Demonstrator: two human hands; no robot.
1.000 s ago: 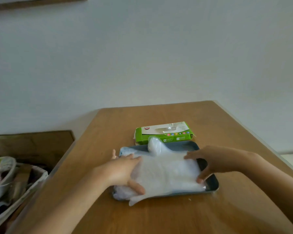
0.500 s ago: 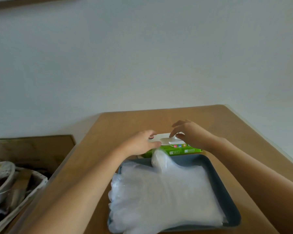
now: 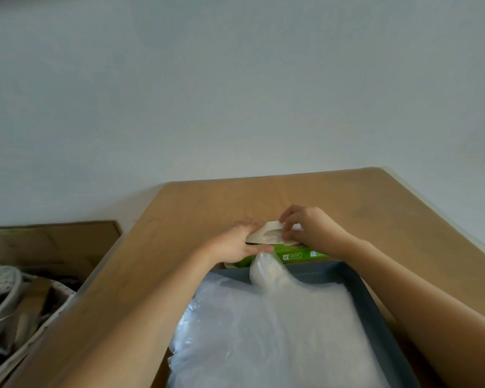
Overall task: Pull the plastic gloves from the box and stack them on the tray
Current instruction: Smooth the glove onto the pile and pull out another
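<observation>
Both hands have left the stack of gloves (image 3: 263,331), which they were flattening a second ago, and now sit on the box (image 3: 305,254) at the far edge of the tray (image 3: 359,287). In the last half second the right hand (image 3: 305,228) has settled over the slot in the box top, and its fingers have curled down at the opening.

Left hand (image 3: 235,242): fingers straight and close together along the left end of the box top, thumb lying against the front face. Judged to be steadying the box. Right hand: fingertips bunched at the slot. Whether they have film pinched between them cannot be told.

Reading: the last glove is placed and the next pull is starting.

Materials: the gloves are thin, cloudy, translucent film, crinkled and limp. The pile covers most of the tray, its left edge spilling over the rim, and one rounded lobe reaches up towards the box. The film is likely to cling and drag. The box is light card, green-sided and pale on top, and touches or nearly touches the tray. The tray is dark grey, shallow and round-cornered, on a smooth wooden table (image 3: 207,208).
</observation>
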